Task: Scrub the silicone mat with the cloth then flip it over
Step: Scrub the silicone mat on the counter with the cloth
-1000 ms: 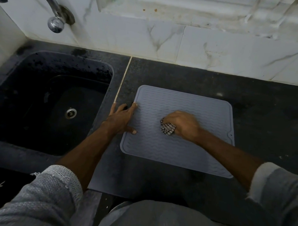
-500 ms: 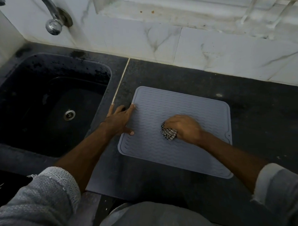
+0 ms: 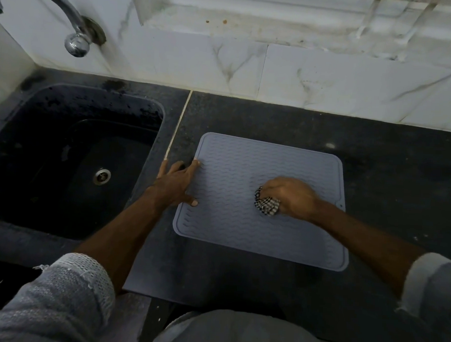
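A grey silicone mat with a wavy ribbed surface lies flat on the dark countertop. My right hand grips a bunched black-and-white checked cloth and presses it on the mat's middle right. My left hand lies with spread fingers on the mat's left edge, forefinger and thumb touching the mat, the other fingers on the counter.
A black sink with a metal drain sits left of the mat. A curved metal tap comes out of the marble wall above it. A marble ledge runs along the back wall.
My right hand has slid the cloth a little to the right and toward me across the mat. The left hand stays on the mat's left edge.
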### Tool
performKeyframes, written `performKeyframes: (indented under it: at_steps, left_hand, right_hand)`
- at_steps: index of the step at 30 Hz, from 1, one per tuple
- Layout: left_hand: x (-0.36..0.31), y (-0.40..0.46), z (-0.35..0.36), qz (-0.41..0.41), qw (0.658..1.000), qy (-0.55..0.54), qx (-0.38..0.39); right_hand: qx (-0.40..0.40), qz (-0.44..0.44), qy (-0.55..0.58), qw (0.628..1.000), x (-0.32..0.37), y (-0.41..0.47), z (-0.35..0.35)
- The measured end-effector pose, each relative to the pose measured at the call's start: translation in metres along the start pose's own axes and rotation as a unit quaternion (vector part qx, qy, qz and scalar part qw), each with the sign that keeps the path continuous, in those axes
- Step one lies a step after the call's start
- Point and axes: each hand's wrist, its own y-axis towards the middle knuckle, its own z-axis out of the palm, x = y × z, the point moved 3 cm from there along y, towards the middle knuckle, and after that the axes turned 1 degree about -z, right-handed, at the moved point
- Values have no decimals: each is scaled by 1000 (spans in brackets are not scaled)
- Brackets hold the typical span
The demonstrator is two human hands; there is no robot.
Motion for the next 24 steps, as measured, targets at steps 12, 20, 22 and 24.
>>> performKeyframes:
  at_steps: [12, 20, 22, 24]
  left_hand:
    - [-3, -1, -3, -4, 1000, 13, 6]
    - [-10, -2, -8, -12, 1000, 21, 15]
    - [-10, -3, -8, -14, 999, 23, 19]
    - [-10, -2, -7, -15, 999, 23, 21]
  right_hand:
    - [-21, -15, 4, 1000, -2, 3, 13]
    - [-45, -14, 33, 998, 5, 17, -2]
    - [-35, -29, 42, 998, 20, 35, 4]
    - [-1, -34, 27, 999, 26, 42, 13]
